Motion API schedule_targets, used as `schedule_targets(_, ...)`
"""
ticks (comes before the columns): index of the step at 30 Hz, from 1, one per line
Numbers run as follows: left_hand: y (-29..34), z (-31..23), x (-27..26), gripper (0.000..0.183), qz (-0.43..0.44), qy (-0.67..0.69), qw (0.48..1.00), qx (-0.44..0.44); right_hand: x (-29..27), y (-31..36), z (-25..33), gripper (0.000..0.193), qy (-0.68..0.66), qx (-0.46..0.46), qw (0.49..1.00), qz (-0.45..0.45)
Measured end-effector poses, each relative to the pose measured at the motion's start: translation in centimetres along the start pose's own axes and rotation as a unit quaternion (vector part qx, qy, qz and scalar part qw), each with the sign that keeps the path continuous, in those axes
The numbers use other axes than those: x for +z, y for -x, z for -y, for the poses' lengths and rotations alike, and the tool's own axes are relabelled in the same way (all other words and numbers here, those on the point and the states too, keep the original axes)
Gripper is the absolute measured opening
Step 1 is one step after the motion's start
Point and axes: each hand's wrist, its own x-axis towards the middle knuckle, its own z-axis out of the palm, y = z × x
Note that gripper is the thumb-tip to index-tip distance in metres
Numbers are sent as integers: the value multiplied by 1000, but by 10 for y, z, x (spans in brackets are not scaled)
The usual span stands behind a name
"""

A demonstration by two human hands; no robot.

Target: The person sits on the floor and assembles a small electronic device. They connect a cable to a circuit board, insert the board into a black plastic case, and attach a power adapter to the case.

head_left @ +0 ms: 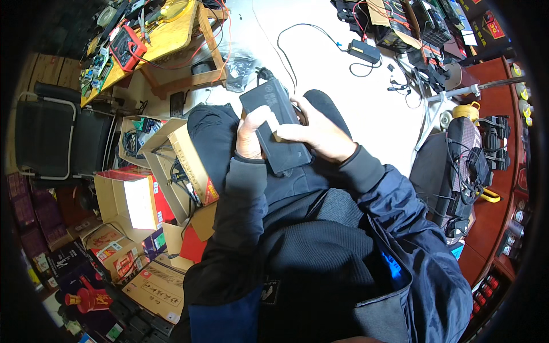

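Observation:
A black, flat, brick-shaped power adapter (286,153) lies slantwise over my lap, with a bundle of dark cable (264,74) at its far end. My left hand (250,132) grips its left edge, the thumb laid over the top face. My right hand (321,131) wraps its right edge, fingers partly hidden beneath, with the thumb also reaching across the top. The thumbs come close together near the middle of the case. Faint raised markings show on the upper part of the case.
To my left are open cardboard boxes (123,200) with cables and a black chair (54,134). A wooden workbench (163,43) bears a red multimeter (127,48). Another black adapter (364,51) lies on the white floor ahead. A cable-draped bag (460,154) stands at right beside a reddish cabinet (496,188).

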Motion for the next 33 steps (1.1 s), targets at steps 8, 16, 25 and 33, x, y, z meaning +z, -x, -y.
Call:
schedule_targets(8, -8, 6, 11, 80, 13, -99, 983, 155, -7, 1, -6, 99, -56, -59, 996, -34)
schedule_targets(16, -9, 2, 11, 74, 79, -32, 996, 30, -15, 14, -7, 79, -79, -59, 992, -77)
schedule_targets(25, 0, 6, 19, 74, 47, 51, 994, 83, -15, 9, -5, 73, -70, -35, 993, -88)
schedule_targets(33, 12, -4, 29, 53, 19, -2, 996, 88, -4, 21, 1, 92, 253, -154, 948, -114)
